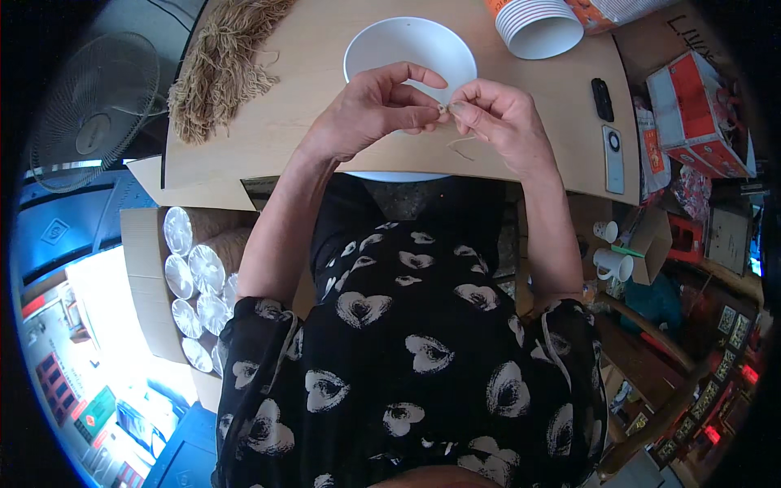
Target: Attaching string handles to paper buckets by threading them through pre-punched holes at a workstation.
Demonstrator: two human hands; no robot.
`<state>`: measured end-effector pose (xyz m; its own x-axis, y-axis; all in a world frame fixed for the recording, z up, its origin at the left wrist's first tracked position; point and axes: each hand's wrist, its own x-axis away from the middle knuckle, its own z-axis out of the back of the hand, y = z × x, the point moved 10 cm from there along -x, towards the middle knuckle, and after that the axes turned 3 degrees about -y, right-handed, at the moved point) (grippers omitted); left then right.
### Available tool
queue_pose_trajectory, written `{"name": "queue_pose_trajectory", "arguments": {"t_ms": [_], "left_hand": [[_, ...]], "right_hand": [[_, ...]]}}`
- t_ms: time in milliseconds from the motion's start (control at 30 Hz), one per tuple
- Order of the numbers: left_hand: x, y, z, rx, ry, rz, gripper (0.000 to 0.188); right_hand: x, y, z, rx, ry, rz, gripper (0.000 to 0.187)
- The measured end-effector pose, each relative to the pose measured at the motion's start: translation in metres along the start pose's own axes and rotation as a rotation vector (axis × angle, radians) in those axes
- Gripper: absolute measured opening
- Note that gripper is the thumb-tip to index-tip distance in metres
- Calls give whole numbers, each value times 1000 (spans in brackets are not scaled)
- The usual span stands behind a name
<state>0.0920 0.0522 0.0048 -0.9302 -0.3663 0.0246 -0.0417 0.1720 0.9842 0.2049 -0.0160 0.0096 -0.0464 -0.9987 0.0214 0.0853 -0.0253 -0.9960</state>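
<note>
Both my hands meet over the near part of the table, just in front of a white bowl (382, 49). Between thumb and forefinger, my left hand (370, 110) pinches a thin tan string (443, 109); its other fingers are curled loosely. My right hand (504, 122) pinches the same string from the other side, fingertips almost touching the left ones. A loose end of the string dangles below the right fingers. At the far left of the table lies a thick bundle of tan strings (220, 77), its ends hanging toward the near edge.
Stacked paper cups (538, 31) lie at the back right. A black object (602, 99) and a silver phone-like device (613, 159) sit along the table's right edge. A fan (93, 122) stands left. A carton (146, 276) of wrapped cylinders is beside me; mugs (612, 264) are lower right.
</note>
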Motion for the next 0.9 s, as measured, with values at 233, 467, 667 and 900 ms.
{"name": "queue_pose_trajectory", "arguments": {"t_ms": [233, 467, 667, 900], "left_hand": [[0, 3, -3, -30, -25, 8, 40], [-1, 6, -8, -56, -6, 30, 46], [-1, 4, -7, -63, -9, 31, 49], [-2, 8, -12, -51, -4, 25, 55]], "right_hand": [[1, 0, 5, 29, 23, -15, 15], [2, 0, 10, 68, 26, 34, 14], [4, -8, 16, 46, 46, 66, 13], [6, -9, 20, 4, 68, 73, 11]]}}
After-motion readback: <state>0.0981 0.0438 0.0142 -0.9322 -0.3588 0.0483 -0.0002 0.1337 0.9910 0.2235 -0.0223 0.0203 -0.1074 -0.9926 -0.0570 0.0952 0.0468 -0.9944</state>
